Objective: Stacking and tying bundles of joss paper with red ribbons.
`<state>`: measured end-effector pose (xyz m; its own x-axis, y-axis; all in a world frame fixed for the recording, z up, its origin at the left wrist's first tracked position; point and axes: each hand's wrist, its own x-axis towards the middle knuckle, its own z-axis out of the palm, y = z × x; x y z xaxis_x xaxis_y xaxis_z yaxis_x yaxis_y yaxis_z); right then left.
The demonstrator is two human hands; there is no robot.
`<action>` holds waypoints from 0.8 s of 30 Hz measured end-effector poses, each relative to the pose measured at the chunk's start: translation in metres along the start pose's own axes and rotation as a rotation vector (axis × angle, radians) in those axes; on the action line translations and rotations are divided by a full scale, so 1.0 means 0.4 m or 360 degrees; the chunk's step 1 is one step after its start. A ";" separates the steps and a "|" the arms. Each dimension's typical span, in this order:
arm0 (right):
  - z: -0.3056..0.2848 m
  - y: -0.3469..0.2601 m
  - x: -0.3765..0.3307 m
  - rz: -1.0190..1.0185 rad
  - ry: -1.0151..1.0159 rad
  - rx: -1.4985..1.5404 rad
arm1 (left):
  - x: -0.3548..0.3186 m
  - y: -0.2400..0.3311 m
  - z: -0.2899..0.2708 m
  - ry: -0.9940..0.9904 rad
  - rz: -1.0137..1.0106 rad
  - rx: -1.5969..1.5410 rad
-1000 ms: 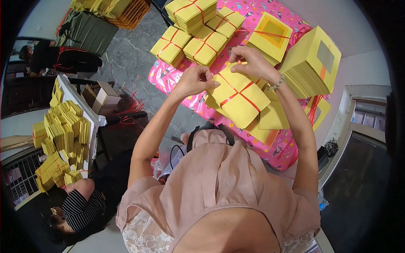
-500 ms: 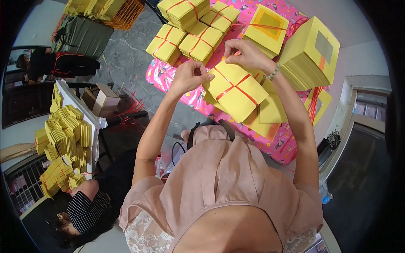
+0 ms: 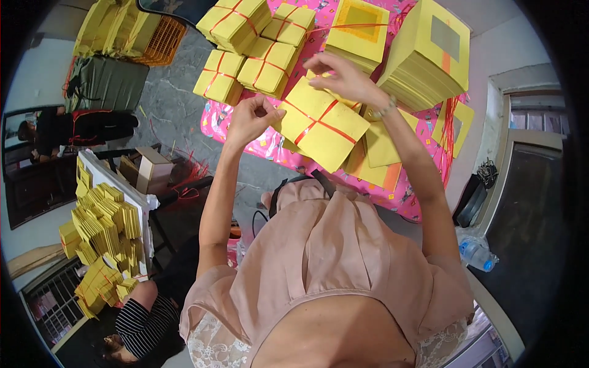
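A bundle of yellow paper sheets (image 3: 343, 119), bound crosswise with red plastic string, lies tilted on other yellow sheets near the table's front edge. At its left corner is my left hand (image 3: 250, 121), with the fingers curled and the thumb tip against or very near the paper; whatever the fingers pinch is too small to make out. Over the bundle's far side hovers my right hand (image 3: 346, 78), its fingers stretched and apart, with nothing visible in them. Part of the bundle's far edge is hidden beneath that hand.
Several tied yellow bundles (image 3: 264, 64) are grouped at the table's far left. A tall yellow paper stack (image 3: 423, 58) and a lower stack (image 3: 356, 37) stand at the far right on the pink cloth (image 3: 215, 122). At left, a person (image 3: 144, 319) sits by a table with paper piles (image 3: 107, 214).
My right hand has opened from a pinch and lifted slightly off the bundle's far side. My left hand stays at the left corner. The whole view has shifted, moving the table leftward and up.
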<state>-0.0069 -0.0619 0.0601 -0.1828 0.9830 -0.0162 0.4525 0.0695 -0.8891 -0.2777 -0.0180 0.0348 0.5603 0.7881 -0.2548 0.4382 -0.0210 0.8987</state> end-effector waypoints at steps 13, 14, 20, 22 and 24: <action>0.295 0.035 -0.460 0.0634 0.0987 0.0987 | -0.033 -0.041 0.073 -0.0258 -0.0343 -0.0853; 0.315 0.049 -0.462 0.0631 0.0953 0.0780 | -0.043 -0.020 0.084 -0.0241 -0.0378 -0.0830; 0.325 0.044 -0.434 0.0443 0.0885 0.0679 | -0.066 -0.012 0.084 -0.0192 -0.0337 -0.0848; 0.311 0.028 -0.421 0.0363 0.0889 0.0700 | -0.082 -0.012 0.090 -0.0136 -0.0298 -0.0884; 0.297 0.009 -0.410 0.0290 0.0888 0.0722 | -0.105 -0.002 0.088 -0.0050 -0.0227 -0.0891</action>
<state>-0.0790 -0.2430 0.0050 0.3861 0.9209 -0.0544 0.0060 -0.0615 -0.9981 -0.2769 -0.0728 0.0321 0.5471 0.7407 -0.3898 0.0769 0.4193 0.9046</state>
